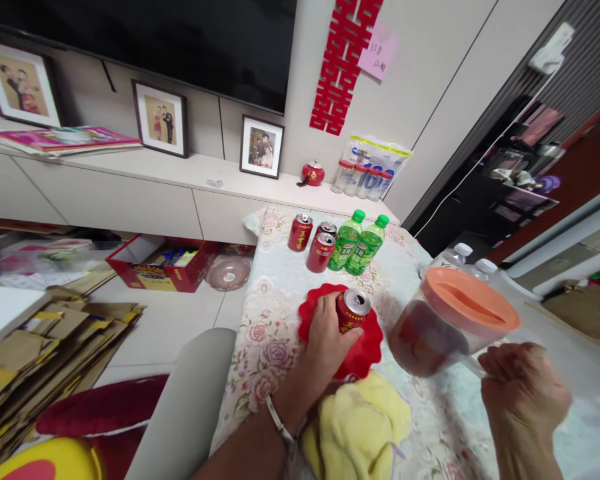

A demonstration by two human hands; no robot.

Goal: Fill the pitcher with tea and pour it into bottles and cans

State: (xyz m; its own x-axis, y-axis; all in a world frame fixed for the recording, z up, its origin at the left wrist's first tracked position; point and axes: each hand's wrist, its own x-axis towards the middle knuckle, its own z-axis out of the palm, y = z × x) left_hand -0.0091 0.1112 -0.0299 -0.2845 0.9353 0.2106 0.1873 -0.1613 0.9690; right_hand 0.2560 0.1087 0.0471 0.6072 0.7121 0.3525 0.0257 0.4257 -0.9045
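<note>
My left hand [327,333] is wrapped round an opened red can [353,310], which is upright over a red scalloped plate [367,357]. At the right, my right hand [523,387] grips the handle of a clear pitcher [427,337] with an orange lid and dark contents. The pitcher leans a little. Behind the plate stand more red cans [321,252] and two green bottles [364,248]. A yellow cloth [363,427] lies crumpled just in front of the plate.
The table has a floral cloth [265,320]. Clear bottles [455,255] with white caps stand behind the pitcher. A cabinet [225,183] beyond holds framed photos, a red pot [313,173] and jars [363,180]. A red box [160,267] and flattened cardboard [70,347] are on the floor left.
</note>
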